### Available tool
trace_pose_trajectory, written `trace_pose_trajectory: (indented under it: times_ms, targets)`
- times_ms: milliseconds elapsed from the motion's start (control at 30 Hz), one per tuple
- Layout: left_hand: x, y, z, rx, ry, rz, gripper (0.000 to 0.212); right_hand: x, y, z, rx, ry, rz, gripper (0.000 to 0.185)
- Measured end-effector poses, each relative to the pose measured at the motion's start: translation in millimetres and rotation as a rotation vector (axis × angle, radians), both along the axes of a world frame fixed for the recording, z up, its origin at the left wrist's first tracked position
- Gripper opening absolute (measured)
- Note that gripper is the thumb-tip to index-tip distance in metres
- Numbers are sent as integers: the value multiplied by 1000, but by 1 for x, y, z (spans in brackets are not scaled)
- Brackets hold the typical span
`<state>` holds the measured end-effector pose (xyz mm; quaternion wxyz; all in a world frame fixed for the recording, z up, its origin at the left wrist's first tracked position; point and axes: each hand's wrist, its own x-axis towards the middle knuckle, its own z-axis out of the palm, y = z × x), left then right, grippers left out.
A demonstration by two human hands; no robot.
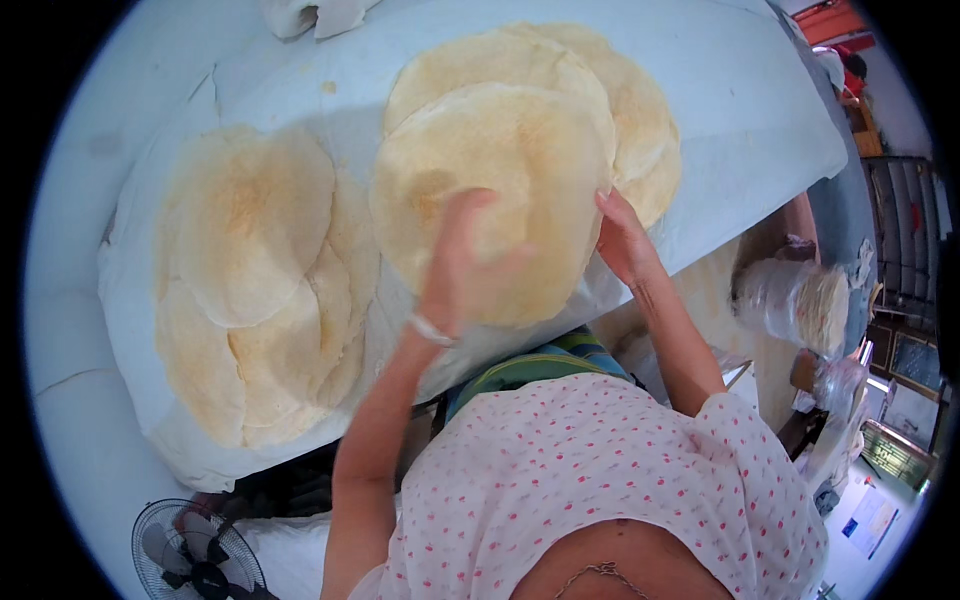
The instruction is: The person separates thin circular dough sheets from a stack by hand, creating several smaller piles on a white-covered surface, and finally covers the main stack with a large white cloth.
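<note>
Large round thin flatbreads (495, 150) overlap in a pile at the centre of a table covered with pale cloth. My left hand (461, 259), blurred and with its fingers apart, is over the lower middle of the top flatbread; whether it touches the bread cannot be told. My right hand (622, 229) has its thumb and fingers at the right edge of that flatbread, pinching it. More of the pile shows behind, at upper right. A second overlapping pile of flatbreads (255, 225) lies at the left.
The cloth-covered table (750, 150) slopes across the view. A white roll (292, 15) lies at its far edge. A black fan (199, 555) stands at lower left. Plastic-wrapped stacks of flatbread (795, 300) are at the right. Another person (851, 75) shows at upper right.
</note>
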<state>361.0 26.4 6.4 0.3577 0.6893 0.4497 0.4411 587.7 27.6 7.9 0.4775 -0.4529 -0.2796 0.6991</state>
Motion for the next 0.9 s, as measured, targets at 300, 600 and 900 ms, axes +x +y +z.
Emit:
trace_pose_trajectory:
  times_ms: [300, 600, 900]
  targets:
    - [37, -13, -8, -178, 127, 90, 27, 1, 2, -29, -114, -27, -101, 63]
    - [-186, 33, 86, -310, -485, 206, 9, 22, -20, -14, 1, -304, -227, 41]
    - [-484, 15, 64, -348, -661, 748, 20, -43, 26, 114, 349, -573, -21, 39]
